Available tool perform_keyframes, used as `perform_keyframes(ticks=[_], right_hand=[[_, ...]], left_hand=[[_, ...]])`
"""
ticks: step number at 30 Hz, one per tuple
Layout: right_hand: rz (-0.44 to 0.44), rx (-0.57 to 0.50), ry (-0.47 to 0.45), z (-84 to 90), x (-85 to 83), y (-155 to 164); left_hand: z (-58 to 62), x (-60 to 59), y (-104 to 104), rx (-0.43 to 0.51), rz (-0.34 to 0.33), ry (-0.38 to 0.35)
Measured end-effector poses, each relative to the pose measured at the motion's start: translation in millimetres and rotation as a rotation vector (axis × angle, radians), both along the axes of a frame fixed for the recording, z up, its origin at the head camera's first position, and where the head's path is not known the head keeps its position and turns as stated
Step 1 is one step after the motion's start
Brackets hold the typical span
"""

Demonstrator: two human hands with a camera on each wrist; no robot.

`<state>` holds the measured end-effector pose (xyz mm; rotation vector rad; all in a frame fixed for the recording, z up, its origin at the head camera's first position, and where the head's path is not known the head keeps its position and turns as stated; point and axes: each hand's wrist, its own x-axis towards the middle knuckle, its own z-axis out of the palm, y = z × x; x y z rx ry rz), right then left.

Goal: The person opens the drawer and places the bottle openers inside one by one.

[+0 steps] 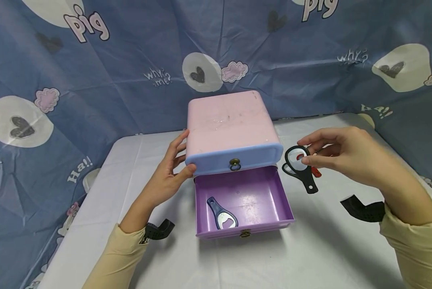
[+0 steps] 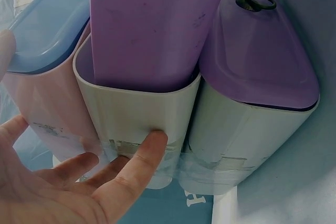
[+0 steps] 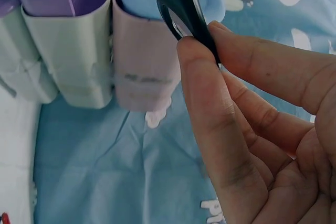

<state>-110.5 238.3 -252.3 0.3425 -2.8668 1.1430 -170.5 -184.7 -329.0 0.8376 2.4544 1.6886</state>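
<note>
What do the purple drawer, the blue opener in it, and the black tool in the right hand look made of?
Purple drawer: probably glossy plastic, judging by its glints.
Blue opener: pale, shiny head suggests metal; smooth handle, perhaps plastic.
Black tool: silvery insert looks metallic; smooth dark handle could be plastic or rubber.

From the head we look forward and down, and from each wrist closer in, toward the drawer unit (image 1: 230, 124) all three share.

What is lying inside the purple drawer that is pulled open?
A blue-handled bottle opener lies at the left front of the purple drawer. The drawer's rear is covered by the pink box, so I cannot tell what is there.
</note>
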Motion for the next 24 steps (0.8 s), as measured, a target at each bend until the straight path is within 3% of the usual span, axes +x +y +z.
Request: perform_keyframes(ticks=[8,15,24], right_hand=[[0.078,-0.032,0.012,1.6,5.2,-17.2],[0.134,0.009,0.052,-0.3,5.7,-31.5],[0.217,0.016,0.012,-5.8,9.3,-52.6]], left_hand=[[0.2,0.0,-0.8,0.004,-0.003,0.005],[-0.5,-1.2,-1.3,0.010,-0.007,0.004],[-1.3,-2.0,-1.1,0.018,-0.013,-0.006]])
